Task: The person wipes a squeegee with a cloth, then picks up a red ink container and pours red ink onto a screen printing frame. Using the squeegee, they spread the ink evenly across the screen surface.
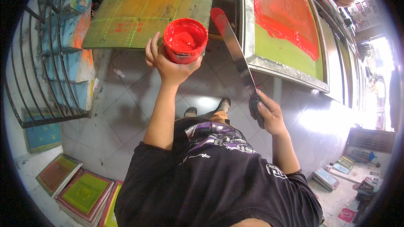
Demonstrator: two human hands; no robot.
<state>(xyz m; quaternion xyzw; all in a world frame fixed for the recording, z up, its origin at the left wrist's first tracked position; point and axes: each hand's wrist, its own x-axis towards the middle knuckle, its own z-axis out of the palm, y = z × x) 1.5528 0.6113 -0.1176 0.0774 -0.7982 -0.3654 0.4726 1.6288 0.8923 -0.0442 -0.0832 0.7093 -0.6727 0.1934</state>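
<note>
My left hand (174, 65) is wrapped round a tub of red ink (185, 41) and holds it up near the edge of a greenish board. Red ink coats the tub's rim and inner wall. In my right hand (268, 111) is the dark handle of a long ink spatula (238, 56). Its metal blade slants up and to the left, and the rounded tip is smeared red. The tip is beside the tub, apart from it. To the right of the blade lies a framed printing screen (283, 38) with red ink spread over its mesh.
The yellow-green board (147, 8) with grid lines stands ahead on the left. A black metal rack (52, 120) is at the far left. Several framed screens (86, 195) are stacked at the lower left. Grey floor tiles (122, 130) lie under my feet.
</note>
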